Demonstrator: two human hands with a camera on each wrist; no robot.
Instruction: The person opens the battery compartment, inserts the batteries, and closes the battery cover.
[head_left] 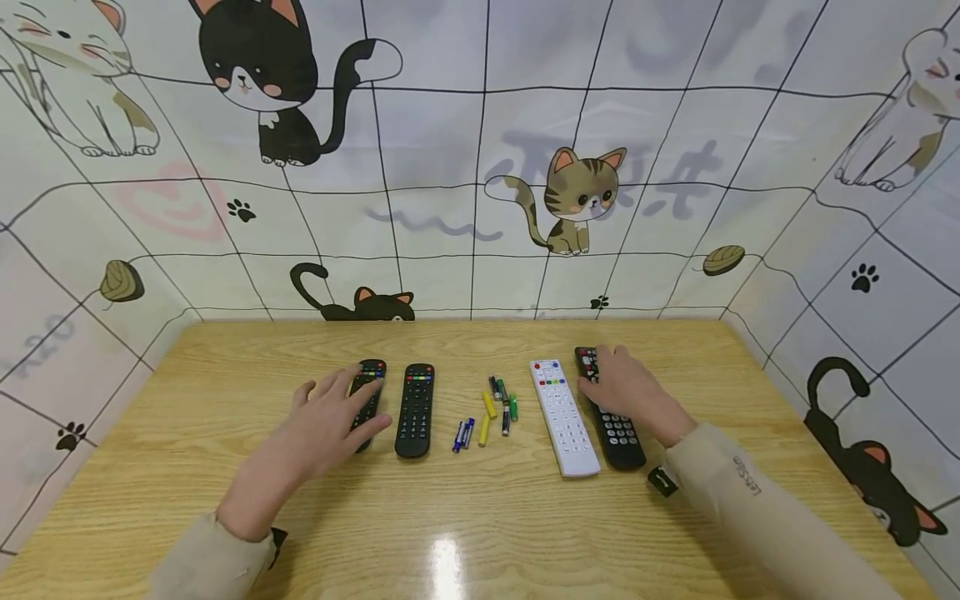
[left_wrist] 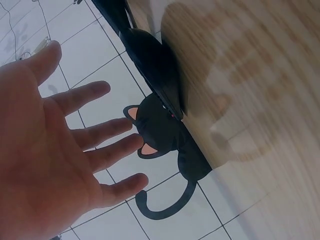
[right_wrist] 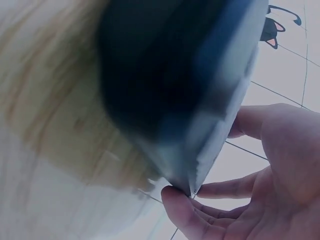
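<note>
My left hand (head_left: pixel 315 429) hovers with spread fingers over a black remote control (head_left: pixel 372 367) at the left, partly covering it. In the left wrist view that palm (left_wrist: pixel 45 150) holds nothing, and a gap shows between its fingertips and the dark remotes. A second black remote (head_left: pixel 415 417) lies just right of it. My right hand (head_left: pixel 633 392) grips the upper end of another black remote (head_left: pixel 621 433) at the far right. Its thumb and fingers (right_wrist: pixel 182 210) close about that end in the right wrist view. A white remote (head_left: pixel 566 421) lies alongside, slightly tilted.
Between the remote pairs lie several small batteries: blue-and-white ones (head_left: pixel 463 434), yellow ones (head_left: pixel 483 431), and green and black ones (head_left: pixel 506 419). The wooden table (head_left: pixel 360 533) meets a cat-print cloth (head_left: pixel 435 208) at its back and sides.
</note>
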